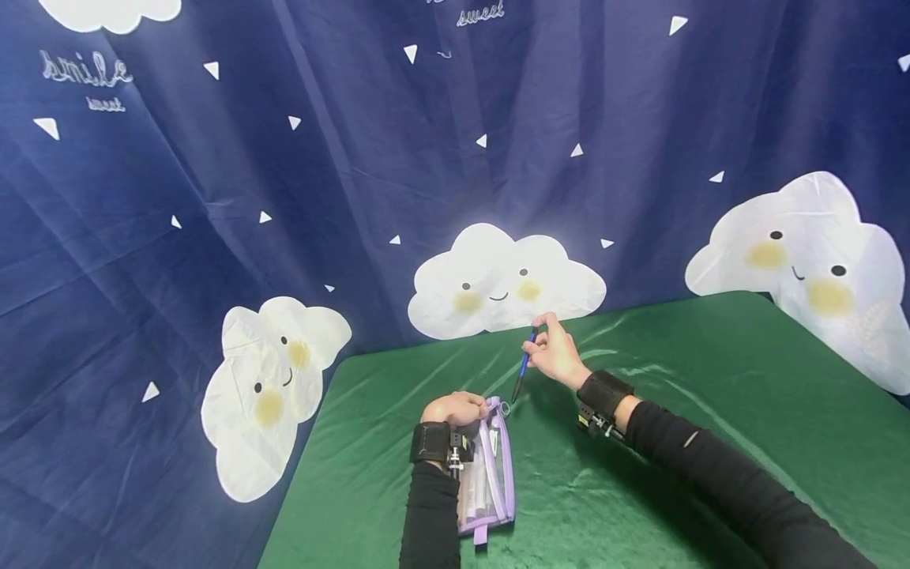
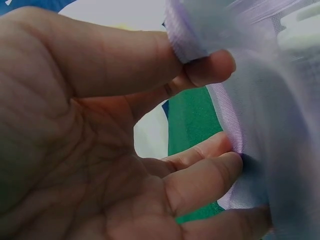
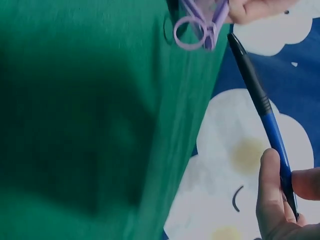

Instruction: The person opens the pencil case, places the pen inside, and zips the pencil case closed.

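My left hand [image 1: 455, 408] pinches the far end of a see-through mesh pencil case [image 1: 486, 482] with lilac trim. In the left wrist view, thumb and index finger [image 2: 212, 68] hold the lilac edge, while the other fingers touch the mesh side. Pens show through the case. A lilac ring [image 3: 176, 34] hangs at its far end. Just beyond that end, my right hand [image 1: 557, 356] grips a blue pen [image 1: 524, 365] near its upper end between thumb and fingers. The pen's black grip section [image 3: 255, 87] slants down, its tip close to the ring.
A green cloth [image 1: 604, 490] covers the table, with creases near its back edge. Behind stands a dark blue curtain [image 1: 341, 158] printed with white clouds and small triangles. Each wrist wears a black strap [image 1: 605, 393] with a small camera mount.
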Action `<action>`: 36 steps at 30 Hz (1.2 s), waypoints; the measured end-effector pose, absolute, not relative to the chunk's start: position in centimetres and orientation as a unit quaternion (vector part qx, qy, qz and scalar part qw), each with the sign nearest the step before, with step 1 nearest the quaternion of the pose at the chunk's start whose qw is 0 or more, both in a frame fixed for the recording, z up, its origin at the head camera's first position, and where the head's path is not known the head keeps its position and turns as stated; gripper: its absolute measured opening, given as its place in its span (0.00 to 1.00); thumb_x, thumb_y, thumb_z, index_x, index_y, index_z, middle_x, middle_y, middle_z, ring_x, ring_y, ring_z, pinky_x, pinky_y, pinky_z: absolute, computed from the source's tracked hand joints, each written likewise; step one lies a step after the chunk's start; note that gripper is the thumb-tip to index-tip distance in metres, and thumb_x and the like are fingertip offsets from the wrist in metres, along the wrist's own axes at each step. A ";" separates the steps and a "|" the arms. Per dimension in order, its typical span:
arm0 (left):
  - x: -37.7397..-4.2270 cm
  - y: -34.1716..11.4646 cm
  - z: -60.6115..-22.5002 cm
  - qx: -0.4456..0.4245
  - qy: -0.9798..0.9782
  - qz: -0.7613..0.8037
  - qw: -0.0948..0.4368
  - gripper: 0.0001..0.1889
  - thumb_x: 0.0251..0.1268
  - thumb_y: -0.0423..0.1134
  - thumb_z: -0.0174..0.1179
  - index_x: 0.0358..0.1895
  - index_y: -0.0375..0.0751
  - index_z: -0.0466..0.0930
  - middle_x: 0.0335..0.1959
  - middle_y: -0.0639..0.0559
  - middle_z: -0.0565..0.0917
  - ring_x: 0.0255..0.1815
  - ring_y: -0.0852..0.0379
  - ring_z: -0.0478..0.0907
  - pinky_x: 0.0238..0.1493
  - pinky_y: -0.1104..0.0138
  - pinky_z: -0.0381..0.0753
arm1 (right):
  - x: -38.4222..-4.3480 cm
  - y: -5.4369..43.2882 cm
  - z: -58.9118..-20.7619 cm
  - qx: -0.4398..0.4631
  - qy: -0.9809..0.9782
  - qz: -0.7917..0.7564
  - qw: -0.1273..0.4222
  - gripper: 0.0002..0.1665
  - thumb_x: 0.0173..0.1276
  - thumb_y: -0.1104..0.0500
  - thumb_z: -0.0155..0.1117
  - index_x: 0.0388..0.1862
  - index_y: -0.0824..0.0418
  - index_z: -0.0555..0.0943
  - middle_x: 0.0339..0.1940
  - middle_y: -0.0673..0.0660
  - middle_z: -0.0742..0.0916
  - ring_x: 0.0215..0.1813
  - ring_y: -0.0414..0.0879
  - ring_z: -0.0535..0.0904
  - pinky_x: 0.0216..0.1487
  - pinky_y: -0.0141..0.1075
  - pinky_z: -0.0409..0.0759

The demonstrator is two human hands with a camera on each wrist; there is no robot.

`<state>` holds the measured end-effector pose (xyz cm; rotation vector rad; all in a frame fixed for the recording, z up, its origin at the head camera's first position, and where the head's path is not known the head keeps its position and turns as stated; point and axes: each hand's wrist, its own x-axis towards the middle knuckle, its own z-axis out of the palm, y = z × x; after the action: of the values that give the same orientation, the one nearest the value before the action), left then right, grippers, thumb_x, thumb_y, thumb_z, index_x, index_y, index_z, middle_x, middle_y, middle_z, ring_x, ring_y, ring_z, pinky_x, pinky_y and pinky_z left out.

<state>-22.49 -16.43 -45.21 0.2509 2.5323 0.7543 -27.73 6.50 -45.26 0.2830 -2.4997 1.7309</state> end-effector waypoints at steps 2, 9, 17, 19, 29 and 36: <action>-22.6 -16.4 -45.3 0.092 0.924 0.278 0.246 0.09 0.65 0.36 0.52 0.25 0.45 0.74 0.30 0.54 0.75 0.30 0.57 0.68 0.32 0.68 0.67 | -27.5 6.1 -45.5 0.086 -0.812 0.576 0.038 0.24 0.72 0.66 0.63 0.61 0.63 0.64 0.32 0.65 0.86 0.31 0.56 0.89 0.34 0.39 0.87; -22.7 -16.5 -45.2 0.091 0.921 0.284 0.251 0.11 0.66 0.35 0.51 0.24 0.49 0.73 0.26 0.56 0.72 0.26 0.58 0.65 0.28 0.68 0.64 | -26.6 4.8 -46.1 0.068 -0.790 0.608 0.019 0.26 0.72 0.66 0.63 0.62 0.62 0.62 0.33 0.64 0.85 0.35 0.61 0.88 0.44 0.54 0.88; -22.6 -16.4 -45.3 0.084 0.919 0.287 0.258 0.12 0.67 0.35 0.51 0.24 0.50 0.74 0.26 0.55 0.72 0.22 0.59 0.63 0.25 0.68 0.63 | -25.7 3.9 -46.9 0.055 -0.776 0.628 -0.005 0.27 0.71 0.67 0.63 0.63 0.64 0.61 0.32 0.63 0.84 0.31 0.53 0.88 0.46 0.52 0.88; -22.5 -16.4 -45.3 0.083 0.919 0.288 0.257 0.13 0.68 0.36 0.51 0.23 0.50 0.74 0.27 0.54 0.73 0.24 0.58 0.65 0.26 0.68 0.64 | -25.4 3.6 -47.2 0.051 -0.774 0.631 -0.011 0.27 0.71 0.67 0.63 0.63 0.65 0.61 0.31 0.62 0.84 0.29 0.48 0.86 0.47 0.53 0.88; -22.6 -16.6 -45.2 0.084 0.920 0.289 0.251 0.11 0.68 0.38 0.52 0.26 0.45 0.74 0.28 0.51 0.75 0.27 0.56 0.68 0.28 0.68 0.64 | -23.9 2.5 -48.3 0.039 -0.755 0.653 -0.041 0.26 0.71 0.69 0.62 0.62 0.66 0.61 0.29 0.61 0.83 0.33 0.56 0.88 0.45 0.48 0.89; -23.0 -16.7 -45.3 0.083 0.922 0.277 0.257 0.09 0.67 0.36 0.51 0.27 0.44 0.76 0.24 0.54 0.71 0.20 0.59 0.61 0.23 0.69 0.61 | -23.1 1.9 -48.6 0.040 -0.744 0.664 -0.062 0.27 0.72 0.68 0.62 0.63 0.67 0.60 0.29 0.60 0.83 0.34 0.57 0.87 0.47 0.48 0.88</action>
<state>-23.05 -16.73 -45.31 0.2264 2.5015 0.7516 -23.05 1.91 -48.65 0.1312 -2.4358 2.1710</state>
